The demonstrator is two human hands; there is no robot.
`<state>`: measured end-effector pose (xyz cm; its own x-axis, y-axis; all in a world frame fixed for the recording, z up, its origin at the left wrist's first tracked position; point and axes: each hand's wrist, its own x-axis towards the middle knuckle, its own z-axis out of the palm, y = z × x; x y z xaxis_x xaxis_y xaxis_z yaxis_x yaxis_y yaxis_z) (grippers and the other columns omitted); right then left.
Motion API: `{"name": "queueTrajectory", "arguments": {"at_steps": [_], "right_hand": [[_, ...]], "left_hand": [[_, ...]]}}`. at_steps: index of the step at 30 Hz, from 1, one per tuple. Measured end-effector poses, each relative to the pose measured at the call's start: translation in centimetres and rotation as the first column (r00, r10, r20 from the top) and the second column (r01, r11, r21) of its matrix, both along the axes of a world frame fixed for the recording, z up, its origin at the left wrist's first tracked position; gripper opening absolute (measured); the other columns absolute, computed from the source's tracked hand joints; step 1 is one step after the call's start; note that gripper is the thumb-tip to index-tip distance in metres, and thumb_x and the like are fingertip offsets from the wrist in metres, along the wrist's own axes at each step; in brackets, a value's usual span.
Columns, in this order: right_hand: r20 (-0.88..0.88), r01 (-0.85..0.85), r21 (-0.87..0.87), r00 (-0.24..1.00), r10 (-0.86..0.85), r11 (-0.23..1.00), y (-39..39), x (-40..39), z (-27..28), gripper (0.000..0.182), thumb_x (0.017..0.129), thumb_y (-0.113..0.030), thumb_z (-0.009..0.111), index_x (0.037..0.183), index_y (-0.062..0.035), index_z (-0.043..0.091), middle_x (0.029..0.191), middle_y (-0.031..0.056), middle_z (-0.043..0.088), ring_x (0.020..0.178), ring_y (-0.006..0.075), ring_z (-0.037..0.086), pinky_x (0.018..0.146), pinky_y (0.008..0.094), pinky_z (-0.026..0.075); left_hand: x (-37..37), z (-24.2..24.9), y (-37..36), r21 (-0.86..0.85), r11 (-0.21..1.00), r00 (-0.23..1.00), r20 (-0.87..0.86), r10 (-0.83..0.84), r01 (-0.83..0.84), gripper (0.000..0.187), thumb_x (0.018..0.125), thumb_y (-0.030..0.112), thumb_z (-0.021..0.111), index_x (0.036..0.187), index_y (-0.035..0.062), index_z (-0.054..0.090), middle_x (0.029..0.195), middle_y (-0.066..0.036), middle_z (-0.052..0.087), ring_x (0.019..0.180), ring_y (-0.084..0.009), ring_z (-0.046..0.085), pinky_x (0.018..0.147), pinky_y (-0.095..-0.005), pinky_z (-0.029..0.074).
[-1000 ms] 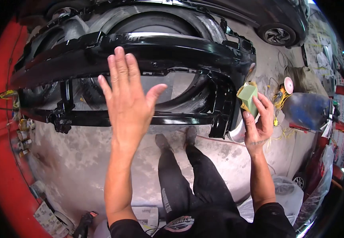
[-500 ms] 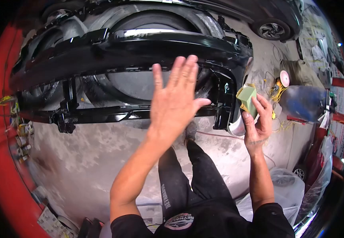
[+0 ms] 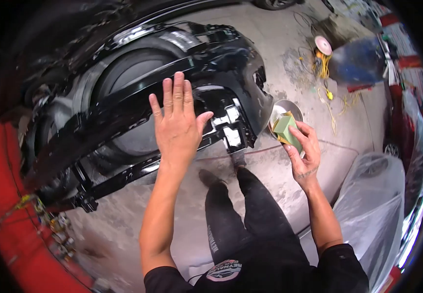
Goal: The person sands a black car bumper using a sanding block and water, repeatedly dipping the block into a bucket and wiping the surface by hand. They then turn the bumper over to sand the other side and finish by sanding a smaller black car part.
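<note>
My left hand (image 3: 176, 122) is held flat with its fingers stretched out, palm down, and overlaps the glossy black car body panel (image 3: 105, 111) in this view. In my right hand (image 3: 306, 151) is a green sanding block (image 3: 286, 130) with yellowish sandpaper folded around it, pinched between thumb and fingers. Just behind the block, a round metal bowl (image 3: 293, 108) rests on the floor beside the panel's right corner. A round well (image 3: 132, 73) is formed in the black bodywork beyond my left hand.
A yellow extension cord (image 3: 323, 66) and its white reel (image 3: 323, 45) lie on the concrete floor (image 3: 270, 185) to the right, near a blue container (image 3: 357, 67). Clear plastic sheeting (image 3: 367, 200) drapes at lower right. A red structure (image 3: 1, 166) borders the left.
My view has turned and shifted right along the bodywork. The metal bowl now shows more fully behind the sanding block. My left hand stays flat, my right keeps its hold.
</note>
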<state>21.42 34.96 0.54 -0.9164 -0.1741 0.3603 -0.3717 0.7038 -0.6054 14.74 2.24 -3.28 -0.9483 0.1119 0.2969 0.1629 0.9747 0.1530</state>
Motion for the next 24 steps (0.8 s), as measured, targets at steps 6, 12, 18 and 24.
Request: {"name": "queueTrajectory", "arguments": {"at_steps": [6, 12, 18, 24], "right_hand": [[0.106, 0.129, 0.008, 0.986, -0.129, 0.992, 5.6, 2.3, -1.8, 0.040, 0.099, -0.009, 0.073, 0.137, -0.0002, 0.071, 0.138, 0.0240, 0.067, 0.125, 0.0386, 0.066, 0.107, 0.0436, 0.053], [0.583, 0.585, -0.273, 0.732, -0.352, 0.764, 14.1, 4.4, -11.8, 0.038, 0.109, -0.018, 0.065, 0.142, 0.0026, 0.066, 0.129, 0.0155, 0.070, 0.108, 0.0206, 0.068, 0.100, 0.0364, 0.054], [0.838, 0.817, -0.193, 0.425, -0.342, 0.544, 24.5, 7.2, -27.5, 0.047, 0.100, -0.025, 0.080, 0.138, 0.0010, 0.069, 0.093, 0.0049, 0.071, 0.090, 0.0138, 0.065, 0.085, 0.0313, 0.053], [0.618, 0.456, 0.110, 0.664, -0.421, 0.883, 29.1, 1.8, -42.1, 0.045, 0.097, -0.028, 0.075, 0.135, -0.0053, 0.069, 0.112, 0.0327, 0.073, 0.107, 0.0472, 0.072, 0.095, 0.0520, 0.056]], "left_hand": [[-2.8, -1.6, 7.2, 0.019, 0.942, 0.937, 0.089, -0.337, 0.336, 0.079, 0.099, 0.058, 0.066, 0.154, 0.0008, 0.059, 0.171, -0.018, 0.045, 0.162, -0.0361, 0.036, 0.133, -0.0622, 0.019], [-0.8, 1.0, 8.1, 0.285, 0.894, 0.938, -0.076, -0.338, 0.345, 0.053, 0.091, 0.011, 0.083, 0.142, 0.0028, 0.068, 0.156, -0.018, 0.061, 0.151, -0.0428, 0.050, 0.128, -0.0594, 0.031], [-0.6, 3.3, 0.6, 0.048, 0.992, 0.969, -0.213, 0.122, -0.115, 0.050, 0.106, 0.013, 0.069, 0.155, 0.0028, 0.059, 0.164, -0.020, 0.052, 0.154, -0.0387, 0.045, 0.129, -0.0495, 0.032], [1.1, 1.5, 0.9, 0.044, 0.965, 0.963, -0.069, 0.262, -0.259, 0.055, 0.111, 0.021, 0.065, 0.161, 0.0000, 0.051, 0.171, -0.021, 0.043, 0.158, -0.0353, 0.041, 0.130, -0.0472, 0.032]]}}
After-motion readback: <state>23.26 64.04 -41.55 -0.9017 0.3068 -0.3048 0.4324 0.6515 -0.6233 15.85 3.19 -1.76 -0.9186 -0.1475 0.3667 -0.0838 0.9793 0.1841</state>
